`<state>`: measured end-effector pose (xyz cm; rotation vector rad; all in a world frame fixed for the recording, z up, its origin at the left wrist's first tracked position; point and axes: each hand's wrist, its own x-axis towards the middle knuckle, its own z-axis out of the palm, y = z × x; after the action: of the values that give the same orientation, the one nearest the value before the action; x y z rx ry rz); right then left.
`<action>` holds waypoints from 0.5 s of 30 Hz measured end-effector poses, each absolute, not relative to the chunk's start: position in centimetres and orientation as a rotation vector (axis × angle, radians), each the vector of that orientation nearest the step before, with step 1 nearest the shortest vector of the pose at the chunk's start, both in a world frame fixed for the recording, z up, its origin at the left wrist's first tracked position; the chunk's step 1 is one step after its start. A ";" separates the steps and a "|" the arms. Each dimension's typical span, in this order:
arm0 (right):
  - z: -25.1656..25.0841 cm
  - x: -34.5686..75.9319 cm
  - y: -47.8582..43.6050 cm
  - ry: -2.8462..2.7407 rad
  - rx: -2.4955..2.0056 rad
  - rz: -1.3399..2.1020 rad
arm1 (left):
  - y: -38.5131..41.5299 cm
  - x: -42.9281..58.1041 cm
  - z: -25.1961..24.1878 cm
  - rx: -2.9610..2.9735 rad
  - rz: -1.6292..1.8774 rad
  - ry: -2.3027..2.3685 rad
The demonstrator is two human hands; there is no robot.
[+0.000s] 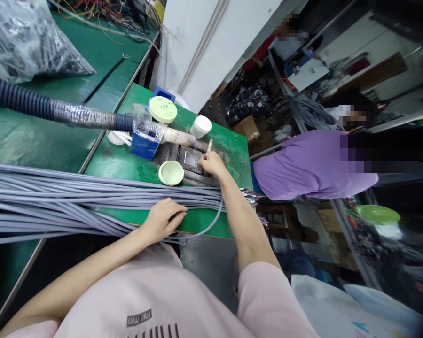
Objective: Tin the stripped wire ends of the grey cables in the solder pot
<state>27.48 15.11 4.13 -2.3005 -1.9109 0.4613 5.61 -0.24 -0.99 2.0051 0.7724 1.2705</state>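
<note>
My right hand (pixel 212 164) reaches over a dark metal block with a shiny silver rectangular pool (pixel 191 159), which looks like a solder pot. Its fingers are pinched together at the pool's right edge; what they hold is too small to make out. My left hand (pixel 166 217) lies over the near side of a bundle of grey cables (pixel 127 193), thumb and fingers apart. One grey cable (pixel 215 220) loops out below the bundle and passes up toward my right forearm. Close to the pool stand an open pale-green tub (pixel 171 173) and a short light-brown stick (pixel 209 145).
A ribbed hose (pixel 84 112) with a pale nozzle (pixel 178 136) rests on a blue bin (pixel 144 144). Nearby are a green round lid (pixel 162 109) and a white jar (pixel 200 126). A plastic bag (pixel 31 42) lies at far left. Someone in a purple shirt (pixel 303 164) sits at right.
</note>
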 end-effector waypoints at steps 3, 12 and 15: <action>5.8 27.3 13.4 -1.854 -2.226 0.502 | -0.3 5.6 -1.0 1.996 1.271 0.769; 10.8 25.6 4.5 -1.430 -1.604 0.895 | -0.4 5.4 -1.0 1.968 1.209 0.778; 11.0 25.4 3.0 -1.406 -1.580 0.886 | -0.4 5.5 -1.0 1.974 1.197 0.788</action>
<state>25.39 2.98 10.99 -1.5801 -1.4063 0.8857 5.47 -0.44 -1.02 1.9739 0.7882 1.1968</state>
